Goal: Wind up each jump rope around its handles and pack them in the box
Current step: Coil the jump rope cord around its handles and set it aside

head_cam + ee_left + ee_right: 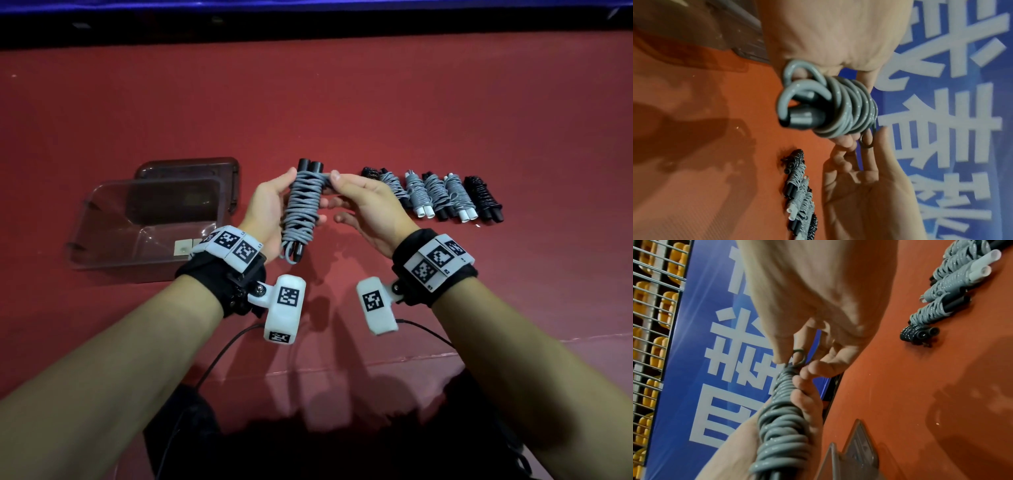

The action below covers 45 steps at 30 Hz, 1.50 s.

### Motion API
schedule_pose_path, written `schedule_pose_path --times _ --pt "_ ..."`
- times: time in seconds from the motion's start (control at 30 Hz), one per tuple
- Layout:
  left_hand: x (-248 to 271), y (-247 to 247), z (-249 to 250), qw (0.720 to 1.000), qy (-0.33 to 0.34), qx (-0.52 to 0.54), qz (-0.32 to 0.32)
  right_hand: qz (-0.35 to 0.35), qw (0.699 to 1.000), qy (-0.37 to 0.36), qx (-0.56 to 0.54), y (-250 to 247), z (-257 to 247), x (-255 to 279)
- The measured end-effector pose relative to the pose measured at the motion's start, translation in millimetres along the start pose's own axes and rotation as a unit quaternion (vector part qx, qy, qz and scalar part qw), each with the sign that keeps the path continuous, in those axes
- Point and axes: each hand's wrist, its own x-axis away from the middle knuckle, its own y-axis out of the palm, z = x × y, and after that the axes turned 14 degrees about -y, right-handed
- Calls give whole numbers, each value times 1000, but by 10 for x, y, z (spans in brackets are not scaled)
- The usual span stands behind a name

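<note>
A grey jump rope (pixel 303 209), wound around its two black handles, is held up above the red table (pixel 342 102), between the box and the row of wound ropes. The left hand (pixel 270 212) grips the bundle from the side, its fingers curled round the coils. The right hand (pixel 363 205) pinches the rope near the top of the bundle, thumb and fingertips on a small loop there. Left of the held rope, the clear box (pixel 102 246) rests open on the table, with its dark lid (pixel 191 171) lying just behind it. Right of the held rope, six wound ropes (pixel 435 195) lie side by side in a row, some grey and some black, with black or white handles.
</note>
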Motion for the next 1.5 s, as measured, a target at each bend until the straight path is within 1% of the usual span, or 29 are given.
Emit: schedule_pose_path --times 0.07,0.13,0.2,0.27,0.33,0.37,0.4,0.43,0.47,0.5,0.53,0.57,0.63,0.73,0.83,0.87,1.0,1.13,1.27,1.37,1.5 --pt "-11 -12 9 1000 -10 7 -12 -10 1000 -6 -24 -4 16 15" --pt "-36 -21 0 1000 -16 1 -6 4 1000 -7 -29 4 47 32" --pt "-82 -25 -21 999 -8 -11 30 30 999 -9 -14 18 86 52" --pt "-155 -32 -49 996 28 -15 82 40 999 -13 -19 34 119 76" --pt "-185 -24 -77 989 83 -14 125 35 998 -11 -42 42 117 93" --pt "-202 -24 -91 980 121 -35 152 33 998 -9 -46 44 110 94" --pt "-207 -20 -100 964 168 -81 189 31 999 -9 -44 47 101 92" --pt "-210 -16 -107 941 209 -143 226 30 999 -12 -40 54 94 90" --pt "-200 7 -114 921 240 -192 241 33 999 -18 -34 63 88 86" --pt "-190 30 -125 906 256 -225 250 40 998 -25 -29 74 83 82" --pt "-169 58 -129 906 259 -232 242 51 998 -34 -24 90 76 77" --pt "-136 87 -125 919 253 -210 218 62 997 -47 -15 105 66 66" --pt "-90 114 -119 948 215 -165 165 72 994 -83 28 125 41 40" --pt "-82 93 -97 957 200 -171 125 74 984 -138 88 134 29 19" --pt "-99 79 -57 967 172 -170 86 92 981 -151 78 127 52 55" --pt "-101 71 -39 967 164 -175 80 87 981 -154 81 125 64 61" --pt "-94 27 -11 966 139 -202 83 20 982 -160 102 119 85 101" --pt "-123 17 -21 965 115 -202 122 0 983 -148 110 88 33 116" --pt "-155 -12 -17 955 126 -224 149 -55 981 -144 120 25 -37 94" --pt "-185 -18 -57 962 116 -206 135 -90 972 -145 159 -41 -80 67" --pt "-188 -15 -96 971 110 -190 95 -98 963 -160 192 -92 -113 40"
